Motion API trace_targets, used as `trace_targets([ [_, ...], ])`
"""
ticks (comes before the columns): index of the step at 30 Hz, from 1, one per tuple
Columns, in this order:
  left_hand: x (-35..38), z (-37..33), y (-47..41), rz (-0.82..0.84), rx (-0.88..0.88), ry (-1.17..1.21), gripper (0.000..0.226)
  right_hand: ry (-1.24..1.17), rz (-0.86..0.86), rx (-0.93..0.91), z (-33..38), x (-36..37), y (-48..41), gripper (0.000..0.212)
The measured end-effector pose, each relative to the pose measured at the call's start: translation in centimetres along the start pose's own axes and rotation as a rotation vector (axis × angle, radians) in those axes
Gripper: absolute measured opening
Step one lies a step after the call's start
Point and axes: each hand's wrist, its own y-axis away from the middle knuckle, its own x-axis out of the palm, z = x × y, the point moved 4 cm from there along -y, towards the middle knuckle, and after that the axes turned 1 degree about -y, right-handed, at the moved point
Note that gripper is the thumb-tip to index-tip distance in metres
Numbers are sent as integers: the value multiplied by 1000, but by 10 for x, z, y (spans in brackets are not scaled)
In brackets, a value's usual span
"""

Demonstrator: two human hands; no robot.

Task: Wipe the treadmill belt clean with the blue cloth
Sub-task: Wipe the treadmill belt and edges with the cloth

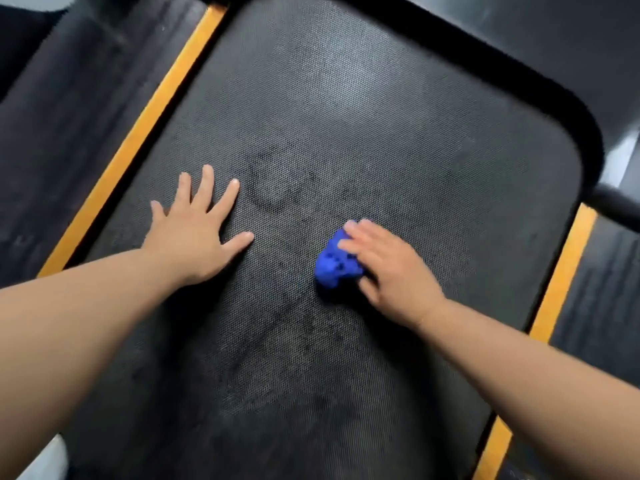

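The person is bent low over the treadmill belt [346,98], both bare arms reaching down onto its textured black surface. The left hand [197,230] lies flat and empty on the belt not far from the left yellow side stripe [138,133], fingers [204,185] spread wide and thumb out, and it looks to be taking the body's weight. The right hand [388,268] presses the blue cloth [337,261], bunched into a wad, down against the belt a little right of its middle; its fingers lie close together over the top of the wad, though they are blurred, which suggests the hand is in mid-stroke. Between the two hands sits a dark ring-shaped smudge [266,185], with fainter streaks running toward the near edge of the belt, so I'd judge the wiping well short of finished. To do this stroke well, the cloth would serve better opened out flat under the palm, so more of it meets the texture. Firm, overlapping passes from one yellow stripe to the other [561,271] should lift that ring, with pressure kept even rather than dabbing. The bracing hand sits on ground that also needs cleaning, so it would have to shift once the cloth reaches it. The belt may creep under a hard push.
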Motion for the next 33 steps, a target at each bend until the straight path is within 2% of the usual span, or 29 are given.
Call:
trace_targets([
  [3, -1, -1, -1, 7, 8, -9, 84, -2, -280, 477, -58, -41, -34, 49],
  [4, -3, 0, -2, 5, 8, -9, 85, -6, -298, 590, -64, -45, -42, 49],
  [5, -4, 1, -2, 3, 9, -9, 85, 0, -295, 618, -56, -41, -49, 50],
  [6, -4, 1, -2, -1, 11, -10, 85, -2, -282, 569, -38, -32, -52, 51],
  [9, -4, 2, -1, -19, 10, -16, 88, -63, -119, 152, 36, 11, -35, 54],
  [11, -3, 2, 0, -38, 5, -24, 89, -67, 11, -73, 55, 23, -22, 51],
  [13, -2, 1, 0, -54, 1, -30, 88, -25, -49, -101, 26, 9, -32, 51],
  [15, -3, 2, 1, -53, 3, -15, 87, 12, -213, 165, -21, -18, -50, 52],
  [17, -6, 3, 1, -34, 2, 10, 87, 23, -290, 469, -55, -38, -65, 56],
  [18, -7, 3, 1, -32, 2, 18, 87, 16, -297, 551, -56, -39, -70, 56],
  [19, -8, 3, 1, -36, -1, 26, 87, 16, -297, 557, -45, -34, -72, 54],
  [20, -8, 2, 1, -40, -4, 33, 87, 27, -281, 493, -26, -24, -71, 51],
  [24, -12, 9, -1, 28, 35, 60, 91, 18, -75, -61, 59, 24, -51, 43],
  [26, -17, 17, -3, 81, 61, 82, 96, 31, -50, -180, 47, 18, -58, 38],
  [27, -20, 19, -3, 75, 63, 56, 100, 37, -121, -139, 31, 7, -67, 37],
  [28, -23, 20, -3, 37, 52, -3, 105, 36, -214, -8, 10, -6, -79, 37],
  [30, -27, 21, -5, -45, -1, -95, 115, 25, -375, 370, -36, -33, -102, 36],
  [31, -28, 22, -8, -36, -26, -70, 119, 6, -403, 506, -45, -40, -110, 37],
  [32, -28, 22, -9, 2, -46, -9, 122, -3, -405, 540, -42, -39, -117, 37],
  [33, -27, 23, -11, 44, -57, 45, 124, 10, -384, 470, -27, -33, -122, 34],
])
